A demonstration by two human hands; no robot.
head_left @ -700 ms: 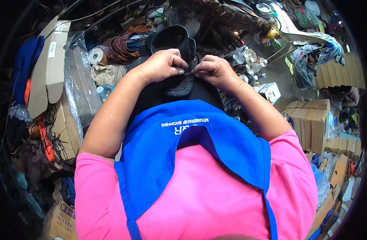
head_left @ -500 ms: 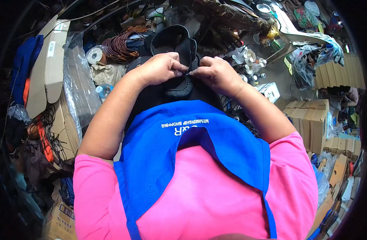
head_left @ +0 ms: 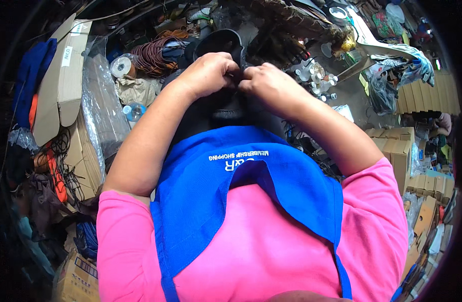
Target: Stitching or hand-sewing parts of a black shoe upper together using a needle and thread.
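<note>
A black shoe (head_left: pixel 235 38) lies over my lap, its round collar rising beyond my hands. Its dark toe, with a line of stitching, shows in shadow on the near side. My left hand (head_left: pixel 211 75) is bent at the shoe's left side, thumb and fingers pinched together. From the right, my right hand (head_left: pixel 271 86) comes in with curled fingers, its fingertips close to the left ones. Both sets of fingertips meet over the middle of the shoe. What they pinch there is dark and hidden. A blue apron (head_left: pixel 190 201) covers my front just below.
To the left stand cardboard sheets (head_left: pixel 65 85), a thread spool (head_left: pixel 121 67) and a plastic bottle (head_left: pixel 134 111). Coiled brown cord (head_left: pixel 153 55) lies behind. On the right are several small bottles (head_left: pixel 316 75), cardboard boxes (head_left: pixel 392 146) and a dark plastic bag (head_left: pixel 381 88).
My hands have shifted slightly away from me, up toward the shoe's collar. My right hand has turned, hiding its fingertips. The shoe's toe now shows less and looks darker.
</note>
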